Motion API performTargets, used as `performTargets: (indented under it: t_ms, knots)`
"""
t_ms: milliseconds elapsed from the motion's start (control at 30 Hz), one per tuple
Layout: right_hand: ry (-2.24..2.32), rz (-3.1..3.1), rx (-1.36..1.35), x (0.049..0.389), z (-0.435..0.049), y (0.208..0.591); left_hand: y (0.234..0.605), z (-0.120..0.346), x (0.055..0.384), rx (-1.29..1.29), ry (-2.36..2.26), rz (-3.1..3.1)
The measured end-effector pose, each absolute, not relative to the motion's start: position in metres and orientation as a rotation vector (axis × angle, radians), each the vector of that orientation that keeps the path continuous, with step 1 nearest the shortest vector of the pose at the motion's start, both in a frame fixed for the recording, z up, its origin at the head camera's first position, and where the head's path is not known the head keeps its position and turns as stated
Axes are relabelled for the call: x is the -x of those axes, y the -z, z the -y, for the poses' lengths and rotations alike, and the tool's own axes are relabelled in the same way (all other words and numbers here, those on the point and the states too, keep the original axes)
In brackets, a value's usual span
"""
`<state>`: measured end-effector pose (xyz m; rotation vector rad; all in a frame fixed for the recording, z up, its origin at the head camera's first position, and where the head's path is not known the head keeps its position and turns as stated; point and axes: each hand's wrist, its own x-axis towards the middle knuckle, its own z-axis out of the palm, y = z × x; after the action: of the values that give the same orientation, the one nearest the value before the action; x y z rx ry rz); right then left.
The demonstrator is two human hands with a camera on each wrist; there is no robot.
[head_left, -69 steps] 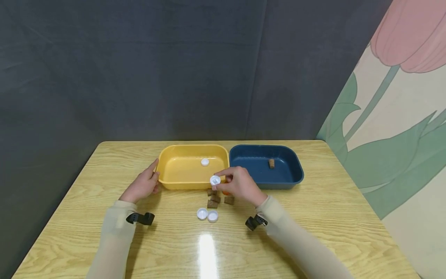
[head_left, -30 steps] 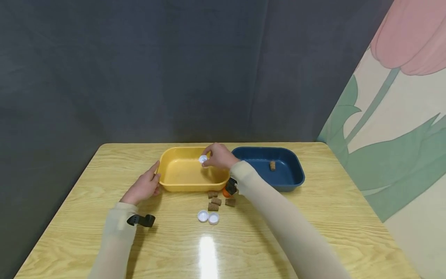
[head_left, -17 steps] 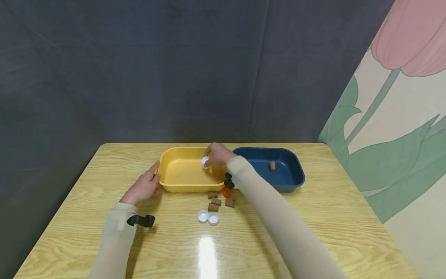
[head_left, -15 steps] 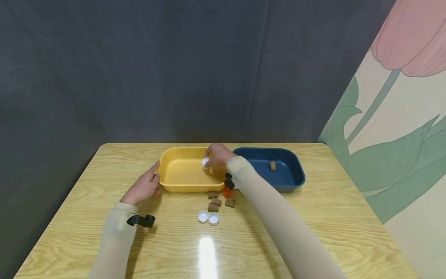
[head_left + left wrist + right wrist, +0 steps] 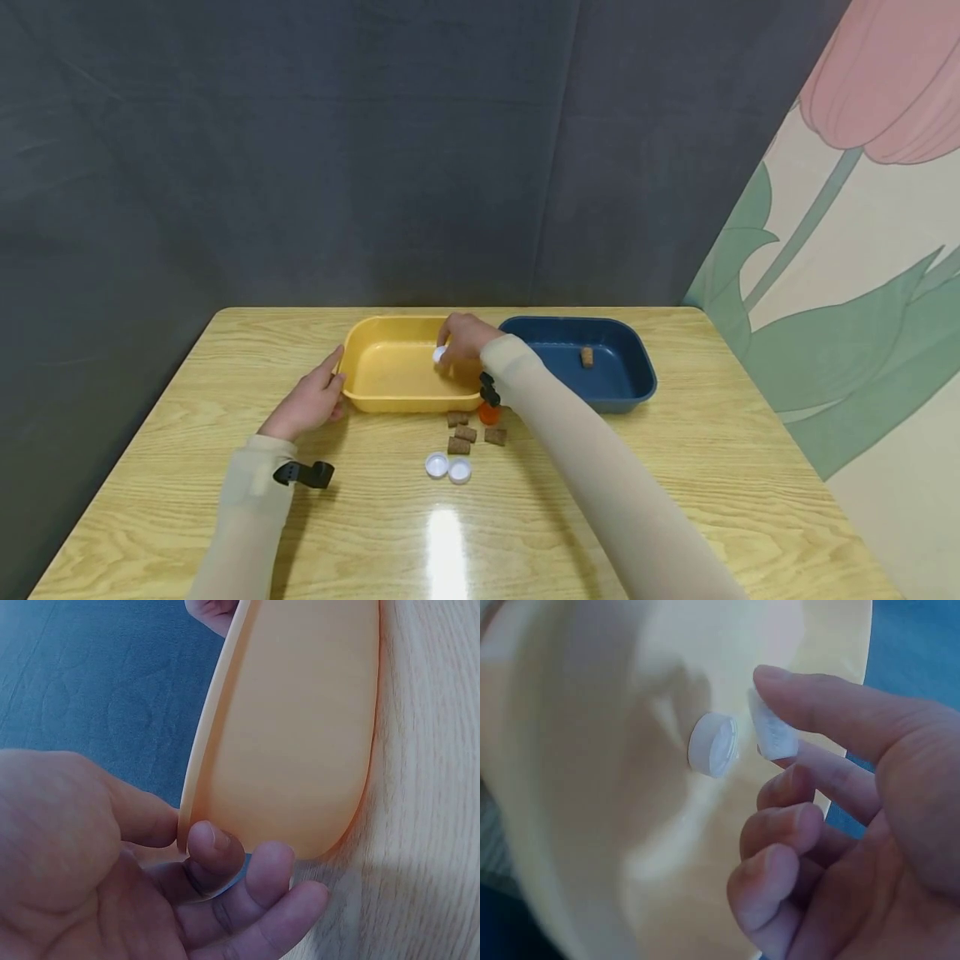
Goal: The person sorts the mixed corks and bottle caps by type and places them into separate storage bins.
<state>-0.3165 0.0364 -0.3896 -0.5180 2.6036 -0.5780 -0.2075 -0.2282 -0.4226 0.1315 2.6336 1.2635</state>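
White cap point(image 5: 775, 735) now over yellow tray point(image 5: 397, 371)

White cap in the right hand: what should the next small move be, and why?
Probably lower it slightly and let go: the right hand pinches the white cap over the yellow tray, where another white cap already lies on the floor nearby.

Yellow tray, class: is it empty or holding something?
Not empty: the right wrist view shows a white cap inside the yellow tray, near the right hand.
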Motion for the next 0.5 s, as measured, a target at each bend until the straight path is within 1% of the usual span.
performTargets:
  t_ms: [300,500]
  knots:
    - [0.552,-2.596,0.526,0.3110,-0.0349,0.3829,0.4232,0.2285,0.2086,-0.135,-1.259,-2.637]
    - [0.596,-2.586,0.657,0.3069,-0.0397,0.3834,0.4216,0.2280,0.2071,-0.136,-1.259,-2.633]
